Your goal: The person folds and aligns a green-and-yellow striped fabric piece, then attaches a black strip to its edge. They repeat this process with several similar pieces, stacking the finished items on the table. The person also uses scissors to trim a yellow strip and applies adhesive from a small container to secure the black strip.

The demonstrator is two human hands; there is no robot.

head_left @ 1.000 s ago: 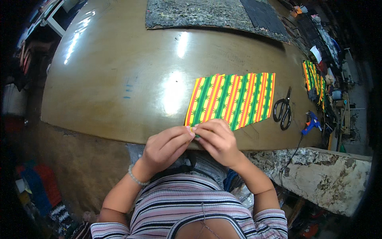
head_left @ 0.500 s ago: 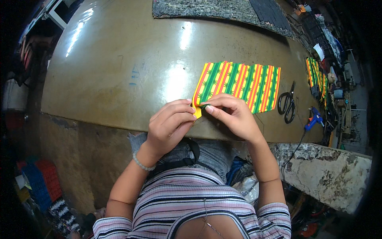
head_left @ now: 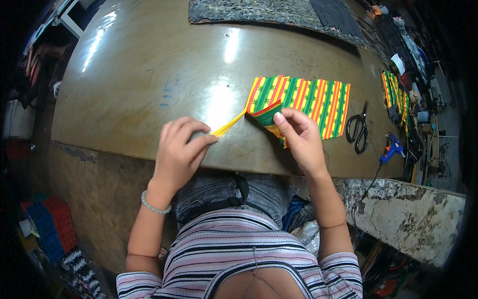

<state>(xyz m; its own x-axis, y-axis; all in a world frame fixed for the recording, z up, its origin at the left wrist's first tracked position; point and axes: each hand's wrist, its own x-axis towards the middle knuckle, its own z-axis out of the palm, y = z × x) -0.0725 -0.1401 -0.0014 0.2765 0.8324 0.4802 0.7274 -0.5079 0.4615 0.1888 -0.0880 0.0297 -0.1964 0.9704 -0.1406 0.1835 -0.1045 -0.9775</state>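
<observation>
Two hands (head_left: pixel 180 149) (head_left: pixel 298 137) on one striped fabric piece (head_left: pixel 308 98), one scissors (head_left: pixel 358 128) nearby

Black scissors (head_left: pixel 357 127), blue glue gun (head_left: pixel 392 149)

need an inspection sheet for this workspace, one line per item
surface: brown glossy table, glare patches, worn front edge
job's things: striped sheet flat on table, near corner lifted; yellow strip pulled out from it
clutter: scissors right of sheet; glue gun at table edge; dark mat at far side; second striped piece far right
grippers: left hand pinches strip; right hand holds lifted corner
cables: glue gun cord hangs off edge
surroundings: crates on floor at left
</observation>
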